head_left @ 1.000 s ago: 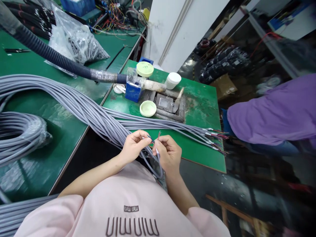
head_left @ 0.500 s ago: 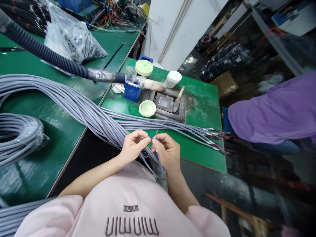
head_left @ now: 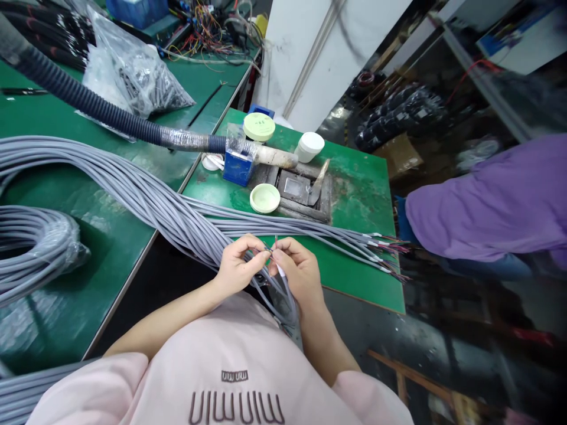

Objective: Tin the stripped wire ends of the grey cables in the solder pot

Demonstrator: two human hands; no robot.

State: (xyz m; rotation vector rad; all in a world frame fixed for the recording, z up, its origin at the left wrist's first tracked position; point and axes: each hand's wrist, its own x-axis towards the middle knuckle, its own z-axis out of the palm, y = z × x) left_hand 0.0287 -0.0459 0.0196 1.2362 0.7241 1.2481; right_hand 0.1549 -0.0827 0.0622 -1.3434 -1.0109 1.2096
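Just in front of my chest, my left hand (head_left: 241, 262) and my right hand (head_left: 299, 265) meet fingertip to fingertip. Both are closed in a pinch on the thin wires at the stripped end of one grey cable (head_left: 290, 298). A white band shows on that cable below my right fingers, and its grey length loops down towards my lap. Small dark and red wire ends stick out above the fingertips. Behind my hands a thick bundle of grey cables (head_left: 146, 198) crosses the benches; several of its ends (head_left: 385, 254) lie fanned out at the right with bared coloured wires.
On the green bench (head_left: 354, 189) are a solder pot (head_left: 295, 186) with a scraper, a pale green lid (head_left: 264, 198), a white tub (head_left: 309, 146) and a hose nozzle (head_left: 274, 154). A coiled cable (head_left: 35, 248) lies left. A person in a purple top (head_left: 491, 200) is at the right.
My hands stay together at nearly the same place, with the fingers shifting slightly on the wires. The white band on the cable shows more plainly below my right fingers.
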